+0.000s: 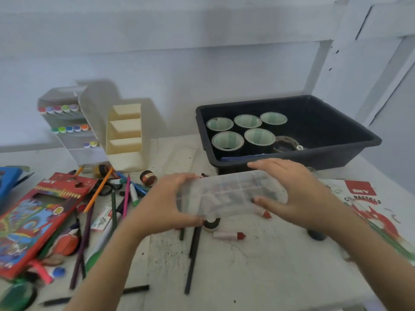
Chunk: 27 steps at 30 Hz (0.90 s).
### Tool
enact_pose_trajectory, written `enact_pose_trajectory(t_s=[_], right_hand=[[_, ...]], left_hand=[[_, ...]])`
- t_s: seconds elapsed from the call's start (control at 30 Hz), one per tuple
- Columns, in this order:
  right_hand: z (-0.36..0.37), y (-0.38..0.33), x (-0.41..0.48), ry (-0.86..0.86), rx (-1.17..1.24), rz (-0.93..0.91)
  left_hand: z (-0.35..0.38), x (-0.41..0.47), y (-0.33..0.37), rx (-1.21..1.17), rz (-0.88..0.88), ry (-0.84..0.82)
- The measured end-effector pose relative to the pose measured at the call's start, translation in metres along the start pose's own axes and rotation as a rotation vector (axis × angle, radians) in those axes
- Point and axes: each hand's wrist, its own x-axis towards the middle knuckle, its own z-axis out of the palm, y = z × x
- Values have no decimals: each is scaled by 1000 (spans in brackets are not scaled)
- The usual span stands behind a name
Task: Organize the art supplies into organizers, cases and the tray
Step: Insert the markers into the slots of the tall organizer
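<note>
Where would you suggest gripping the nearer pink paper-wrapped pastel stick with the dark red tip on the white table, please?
Pinch the nearer pink paper-wrapped pastel stick from above, across its wrapped middle. It lies flat, roughly left to right, on the white table, with bare surface along both long sides. The wrapper should keep fingers clean.

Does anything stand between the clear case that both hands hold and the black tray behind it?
Nothing visible does. The left hand and right hand grip the clear case just before the near wall of the black tray. Inside, rolls of tape fill the left part; the right part looks free.
</note>
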Motion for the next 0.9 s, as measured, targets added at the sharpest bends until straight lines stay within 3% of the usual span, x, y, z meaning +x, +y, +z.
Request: enact_pose_trajectory(t_s=[0.1,0.37,0.6,0.9], right_hand=[[-7,21,4,-18,85,60],[9,51,7,-229,-22,198],[53,29,-6,-343,-130,5],[68,12,-26,-259,-121,-175]], left_hand=[[-24,-18,-21,-139,-64,32],[-59,-53,-67,-67,-287,197],[-47,-63,-68,-125,-447,220],[-35,-67,-52,-219,-380,163]])
